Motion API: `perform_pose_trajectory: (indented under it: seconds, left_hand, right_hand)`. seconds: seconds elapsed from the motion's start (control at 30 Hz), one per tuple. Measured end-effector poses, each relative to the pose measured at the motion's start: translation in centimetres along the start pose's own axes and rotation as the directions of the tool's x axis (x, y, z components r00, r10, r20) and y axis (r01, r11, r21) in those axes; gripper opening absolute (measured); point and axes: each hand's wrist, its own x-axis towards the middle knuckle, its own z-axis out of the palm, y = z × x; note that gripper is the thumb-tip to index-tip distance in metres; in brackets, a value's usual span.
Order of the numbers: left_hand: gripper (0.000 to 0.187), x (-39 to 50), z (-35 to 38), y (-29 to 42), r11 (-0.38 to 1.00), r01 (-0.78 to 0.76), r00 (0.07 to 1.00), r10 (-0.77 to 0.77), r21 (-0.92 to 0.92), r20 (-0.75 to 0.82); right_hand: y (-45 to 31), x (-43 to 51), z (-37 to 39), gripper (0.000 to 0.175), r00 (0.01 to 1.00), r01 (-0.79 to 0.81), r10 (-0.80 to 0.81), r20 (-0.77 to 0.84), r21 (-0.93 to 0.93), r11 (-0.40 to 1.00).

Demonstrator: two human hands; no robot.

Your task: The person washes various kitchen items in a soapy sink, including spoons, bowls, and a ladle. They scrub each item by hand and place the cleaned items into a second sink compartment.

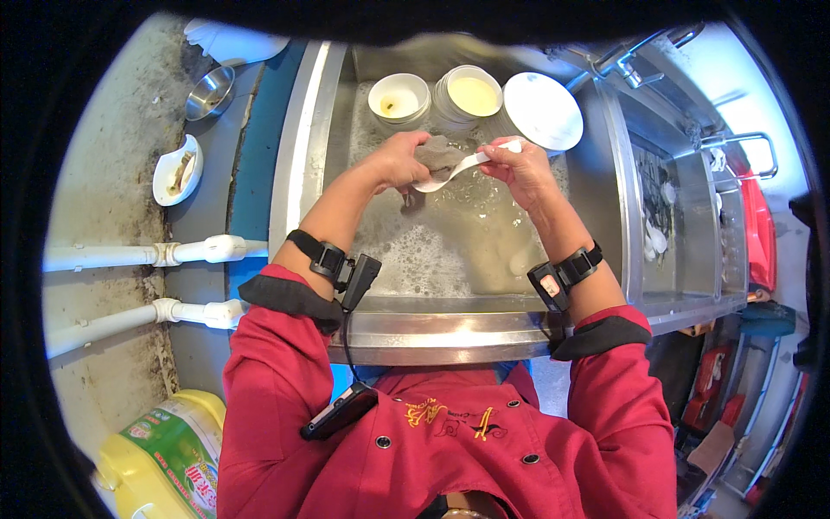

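A white soup spoon (472, 162) spans the gap between my hands, above cloudy, sudsy water (428, 259) in a stainless steel sink (447, 321). My right hand (519, 172) pinches its handle. In my left hand (403, 162) a grey-brown cloth (438, 156) is pressed against the bowl end of the spoon, and part of the cloth dangles below the fingers. Just beyond stand a stack of white bowls (400, 97), a second stack (470, 94) whose top bowl holds yellowish liquid, and a pile of white plates (543, 110). A pale shape (521, 263) shows dimly under the water.
Left of the sink, a ledge carries a metal bowl (211, 94) and a white dish with food scraps (178, 170). White pipes (194, 251) run along that side, above a yellow jug (162, 447). Rightward, a second basin (694, 259) holds white spoons (656, 239), near a faucet (629, 71).
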Motion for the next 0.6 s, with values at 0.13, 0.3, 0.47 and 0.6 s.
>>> perform_pose_trajectory:
  seconds: [0.13,0.3,0.47,0.6]
  left_hand:
    - [0.042,0.5,-0.3,-0.2,0.998,-0.059,0.977,0.06,0.007,-0.207]
    - [0.046,0.9,-0.2,0.2,0.966,-0.215,0.902,0.139,-0.145,-0.409]
    - [0.057,0.7,-0.2,0.5,0.931,-0.151,0.954,0.049,-0.333,-0.296]
    - [0.062,0.5,0.1,0.2,0.933,-0.149,0.986,0.114,-0.328,-0.124]
  right_hand:
    - [-0.2,-0.4,-0.3,0.02,1.0,0.004,-0.003,0.005,-0.287,0.958]
    - [1.2,-0.7,1.7,0.02,0.91,0.039,0.211,0.358,-0.58,0.814]
    - [3.3,0.6,3.8,0.018,0.961,-0.053,0.181,0.208,-0.505,0.861]
    - [3.3,0.7,3.9,0.019,0.966,-0.044,0.167,0.198,-0.509,0.86]
